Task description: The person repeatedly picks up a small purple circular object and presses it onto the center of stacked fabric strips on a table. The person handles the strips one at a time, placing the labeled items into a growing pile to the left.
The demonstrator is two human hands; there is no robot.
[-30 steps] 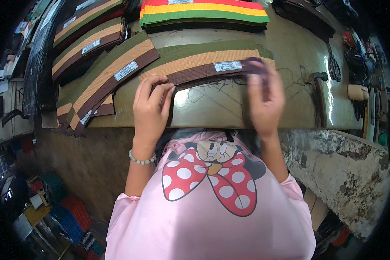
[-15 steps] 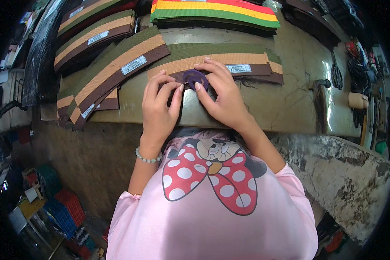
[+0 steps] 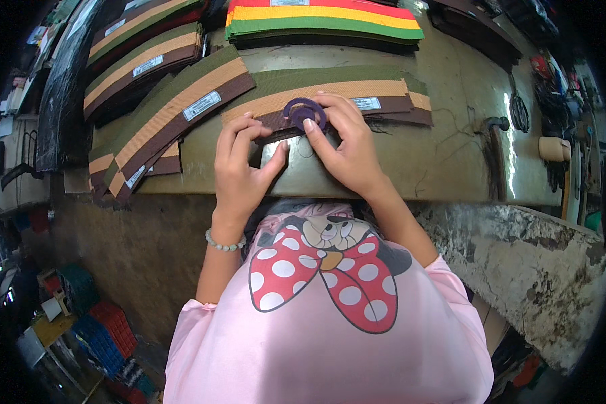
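Note:
My right hand [image 3: 347, 145] is closed on small purple ring-handled snips [image 3: 305, 113], with its thumb pressed on the handle; their blades cannot be made out. Beneath them lies a woven strip [image 3: 283, 91] banded in green, tan and brown, its near brown edge facing me. Just left of the snips, my left hand [image 3: 239, 158] is held with thumb and fingers apart, nothing visible between them. The left fingertips are close to the strip's brown edge; whether they touch it is unclear. Farther left, a fanned pile of similar strips [image 3: 175, 108] lies aslant, with pale labels on the brown band.
Stacked strips [image 3: 145, 57] line the far left of the worktable [image 3: 444, 158]. A red, yellow and green stack [image 3: 323, 23] sits at the back. To the right are a dark stack [image 3: 475, 27], a metal hook-like fitting [image 3: 498, 124] and a tan roll [image 3: 554, 148]. Loose threads lie about.
My left thumb and fingers have spread apart from their near-pinch and drawn slightly back from the snips. My right hand keeps hold of the snips. The whole view has shifted slightly.

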